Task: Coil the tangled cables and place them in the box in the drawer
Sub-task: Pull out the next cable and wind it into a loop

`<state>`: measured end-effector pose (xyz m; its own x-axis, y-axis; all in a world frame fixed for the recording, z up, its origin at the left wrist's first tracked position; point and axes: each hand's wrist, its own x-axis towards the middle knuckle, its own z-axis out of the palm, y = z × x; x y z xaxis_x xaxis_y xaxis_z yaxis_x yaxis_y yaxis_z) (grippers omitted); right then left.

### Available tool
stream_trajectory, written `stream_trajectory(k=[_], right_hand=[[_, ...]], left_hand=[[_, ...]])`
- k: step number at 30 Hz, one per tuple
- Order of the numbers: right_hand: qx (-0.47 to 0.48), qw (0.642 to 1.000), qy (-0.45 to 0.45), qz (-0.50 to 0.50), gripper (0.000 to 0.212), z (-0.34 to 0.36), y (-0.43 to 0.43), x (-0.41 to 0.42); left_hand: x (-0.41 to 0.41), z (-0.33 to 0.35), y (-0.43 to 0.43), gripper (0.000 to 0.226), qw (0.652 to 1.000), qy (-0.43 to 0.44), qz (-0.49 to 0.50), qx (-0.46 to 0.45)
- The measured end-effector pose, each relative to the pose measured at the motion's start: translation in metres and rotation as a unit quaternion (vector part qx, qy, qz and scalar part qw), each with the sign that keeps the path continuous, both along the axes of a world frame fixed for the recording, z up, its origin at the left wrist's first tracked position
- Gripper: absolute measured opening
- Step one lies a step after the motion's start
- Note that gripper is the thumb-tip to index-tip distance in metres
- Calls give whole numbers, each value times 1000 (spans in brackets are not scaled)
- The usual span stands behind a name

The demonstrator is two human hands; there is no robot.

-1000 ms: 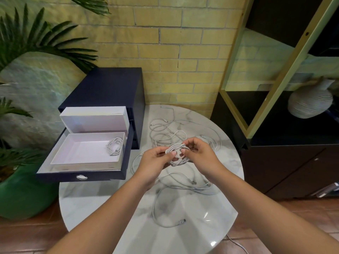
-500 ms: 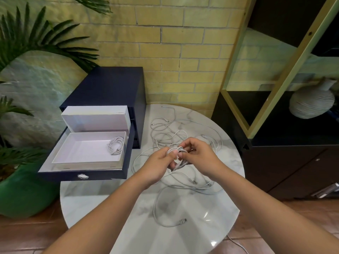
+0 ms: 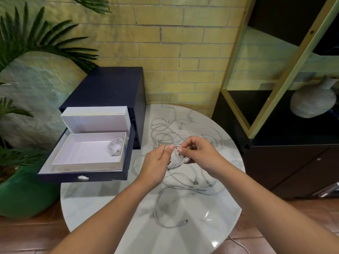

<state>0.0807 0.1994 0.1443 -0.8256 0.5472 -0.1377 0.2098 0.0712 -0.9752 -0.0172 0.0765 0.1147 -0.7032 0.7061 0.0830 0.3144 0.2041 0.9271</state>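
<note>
Right now I see both hands raised just above the round marble tabletop (image 3: 183,233), meeting over the middle of the loose cables (image 3: 183,187). My left hand (image 3: 156,165) has its fingers curled closed around a small bundle of white cable loops (image 3: 175,162), with the thumb pressed on top of the strands near the upper end of the bundle. My right hand (image 3: 200,154) is closed too, its grip a pinch: thumb and forefinger come together on a strand at the top of the same bundle, right beside the left thumb, while the other fingers fold in under the palm. The bundle hangs between the two hands, angled down toward the left palm, and I cannot tell whether it touches the marble. The remaining cables sprawl tangled across the tabletop, some looping toward the far edge near the brick wall, one with a connector end (image 3: 184,221) lying nearer to me. To the left, the dark drawer (image 3: 82,177) stands pulled open, and the white box (image 3: 88,165) sits inside it with its lid tipped up at the back. One coiled cable (image 3: 116,148) already lies in the box's far right corner.
</note>
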Motion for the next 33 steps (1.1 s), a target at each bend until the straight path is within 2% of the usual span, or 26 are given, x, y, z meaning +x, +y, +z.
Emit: stream_trajectory(k=[6,10,14,19,25,30,33], right_hand=[[-66,996,17,55,21,4,-2,4],[-14,999,22,29,28,5,-7,1],[60,998,1,2,22,-1,-8,0],[124,991,-7,-39,16,-6,-10,-4],[77,996,-15,-30,18,-4,-4,-5],[112,993,-32,5,17,0,6,-1],[111,993,-40,15,18,0,10,1]], left_hand=[[-6,-2,2,47,999,-45,13,5],[-2,-3,5,42,997,-69,36,13],[3,-2,6,43,999,-27,44,-3],[7,-1,6,39,998,-17,61,0],[3,3,5,37,998,-41,40,6],[-3,6,3,19,992,-124,-1,14],[-7,8,4,25,989,-144,-5,14]])
